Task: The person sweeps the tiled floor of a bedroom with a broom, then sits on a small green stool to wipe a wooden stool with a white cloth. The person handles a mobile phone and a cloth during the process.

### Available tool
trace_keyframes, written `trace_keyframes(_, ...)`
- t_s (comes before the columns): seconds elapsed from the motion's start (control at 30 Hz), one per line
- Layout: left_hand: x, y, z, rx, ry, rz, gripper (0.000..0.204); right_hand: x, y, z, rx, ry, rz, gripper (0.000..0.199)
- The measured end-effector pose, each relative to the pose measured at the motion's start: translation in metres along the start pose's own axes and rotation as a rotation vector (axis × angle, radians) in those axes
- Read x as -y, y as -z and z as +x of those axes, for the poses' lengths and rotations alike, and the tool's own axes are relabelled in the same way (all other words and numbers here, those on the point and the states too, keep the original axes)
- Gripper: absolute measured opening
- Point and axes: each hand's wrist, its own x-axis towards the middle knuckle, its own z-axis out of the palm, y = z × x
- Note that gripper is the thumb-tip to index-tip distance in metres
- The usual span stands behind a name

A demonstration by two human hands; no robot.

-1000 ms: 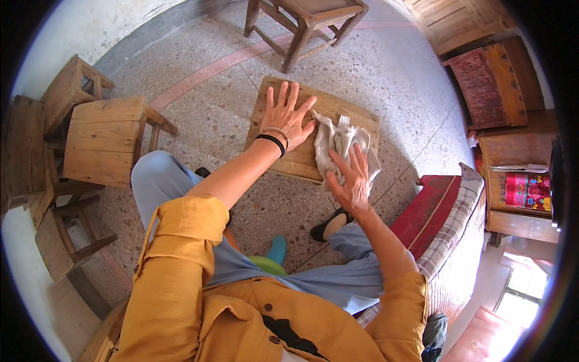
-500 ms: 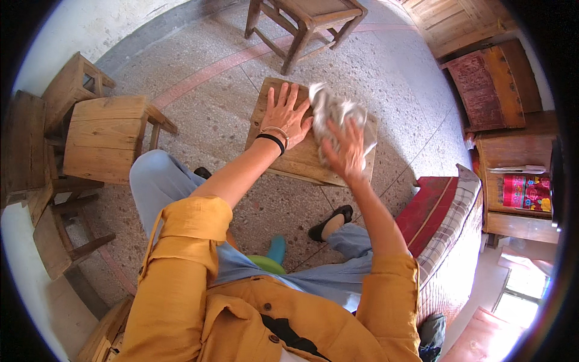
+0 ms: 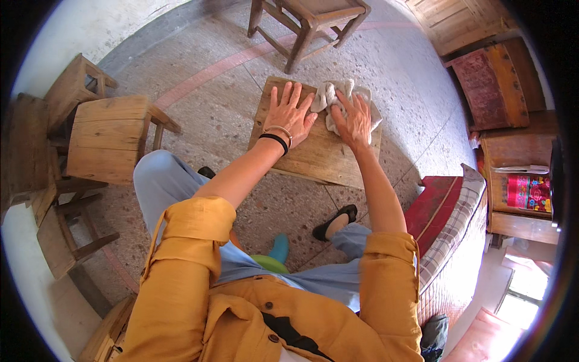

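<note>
Fingers (image 3: pixel 353 105) on cloth (image 3: pixel 332 96), wooden stool (image 3: pixel 313 151)

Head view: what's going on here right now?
A person in a yellow jacket leans over a low wooden stool on the stone floor. The left hand lies flat, fingers spread, on the stool's top. The right hand presses a crumpled pale cloth against the top near its far right corner. More wooden stools stand to the person's left, and another stands further ahead.
</note>
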Motion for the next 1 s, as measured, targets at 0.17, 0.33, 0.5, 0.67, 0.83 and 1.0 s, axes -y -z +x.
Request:
trace_keyframes(0.17,0.003,-0.006,0.003,-0.027,0.021,-0.073,0.055,0.009,-0.007,-0.021,-0.012,0.076,-0.055,0.045)
trace_keyframes(0.33,0.005,-0.006,-0.001,-0.057,0.015,-0.126,0.057,0.055,0.027,-0.108,0.169,0.169,0.076,0.044)
trace_keyframes(0.5,0.005,-0.005,-0.002,-0.018,0.019,-0.126,0.058,0.043,0.025,-0.089,0.157,0.178,0.116,0.043)
trace_keyframes(0.67,0.0,-0.006,0.003,-0.032,0.011,-0.167,0.061,0.003,-0.002,-0.011,0.009,0.101,0.035,0.045)
trace_keyframes(0.83,0.004,-0.006,0.004,-0.064,0.021,-0.197,0.062,0.021,-0.014,-0.001,0.006,0.032,-0.028,0.045)
trace_keyframes(1.0,0.008,-0.009,0.002,-0.168,0.004,-0.418,0.06,0.06,0.009,-0.086,0.101,0.239,0.091,0.041)
